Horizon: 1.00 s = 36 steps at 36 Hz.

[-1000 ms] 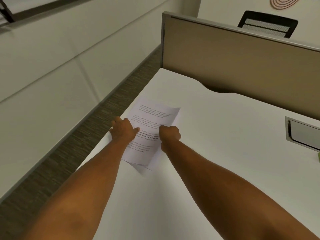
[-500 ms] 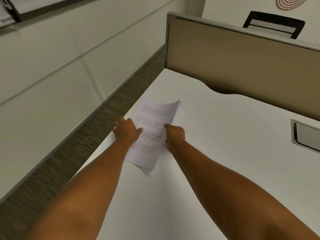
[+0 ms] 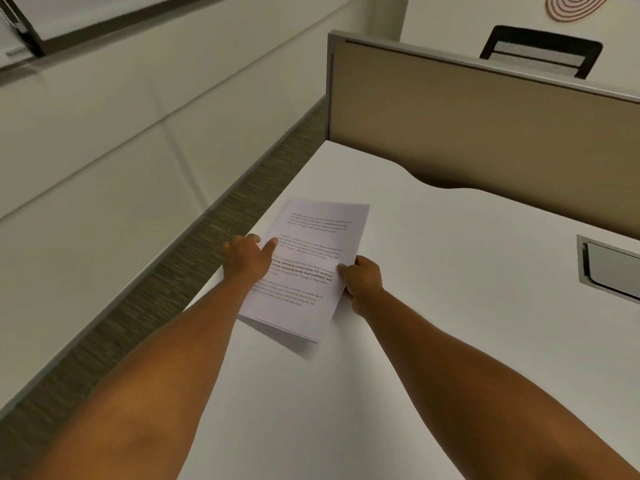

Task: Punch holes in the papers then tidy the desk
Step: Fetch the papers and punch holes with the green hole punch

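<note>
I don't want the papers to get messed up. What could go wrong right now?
The printed papers lie close to the left edge of the white desk, so a nudge from the left hand might slide them to the floor. The right hand pinches their side; squeezing could crease them. The sheets' near edges look uneven, so holes may not line up.

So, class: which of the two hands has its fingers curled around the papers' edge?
The right hand, clasping the papers' right edge; the left hand lies flatter on top, forefinger extended.
</note>
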{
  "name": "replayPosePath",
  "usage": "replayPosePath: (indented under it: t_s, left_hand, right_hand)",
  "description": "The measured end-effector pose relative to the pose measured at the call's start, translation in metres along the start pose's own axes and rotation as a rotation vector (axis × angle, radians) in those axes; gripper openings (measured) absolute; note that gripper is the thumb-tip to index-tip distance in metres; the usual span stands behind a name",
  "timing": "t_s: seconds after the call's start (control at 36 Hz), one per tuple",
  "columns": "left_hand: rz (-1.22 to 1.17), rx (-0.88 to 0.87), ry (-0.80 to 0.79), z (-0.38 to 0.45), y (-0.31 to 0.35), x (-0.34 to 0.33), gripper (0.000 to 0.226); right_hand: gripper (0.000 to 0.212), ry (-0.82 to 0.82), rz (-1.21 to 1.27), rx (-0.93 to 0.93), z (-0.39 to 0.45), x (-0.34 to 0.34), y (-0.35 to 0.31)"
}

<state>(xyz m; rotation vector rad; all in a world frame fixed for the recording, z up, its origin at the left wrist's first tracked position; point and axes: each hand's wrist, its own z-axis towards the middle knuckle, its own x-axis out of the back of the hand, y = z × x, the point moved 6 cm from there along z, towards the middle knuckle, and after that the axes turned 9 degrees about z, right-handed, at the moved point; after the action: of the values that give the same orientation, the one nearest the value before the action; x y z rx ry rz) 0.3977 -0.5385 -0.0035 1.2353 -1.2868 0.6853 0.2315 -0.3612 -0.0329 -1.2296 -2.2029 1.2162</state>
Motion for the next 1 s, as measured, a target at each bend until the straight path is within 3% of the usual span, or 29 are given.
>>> replayPosePath:
  t_s: [0.11,0.31,0.53,1.0]
  left_hand:
    - [-0.157,-0.028,0.059,0.001,0.01,0.006,0.051]
    - [-0.193,-0.049,-0.099,-0.009,0.05,0.0,0.049]
    - [-0.411,-0.11,-0.309,-0.041,0.121,-0.019,0.035]
    - [-0.405,-0.361,-0.333,-0.158,0.294,-0.087,0.033]
  right_hand:
    - [0.022,0.012,0.025,0.018,-0.004,0.02,-0.007]
    - [0.021,0.04,0.058,0.05,-0.015,0.064,-0.018]
    - [0.023,0.051,0.136,0.104,-0.037,0.137,-0.037]
    - [0.025,0.086,0.101,0.095,-0.094,0.334,-0.043]
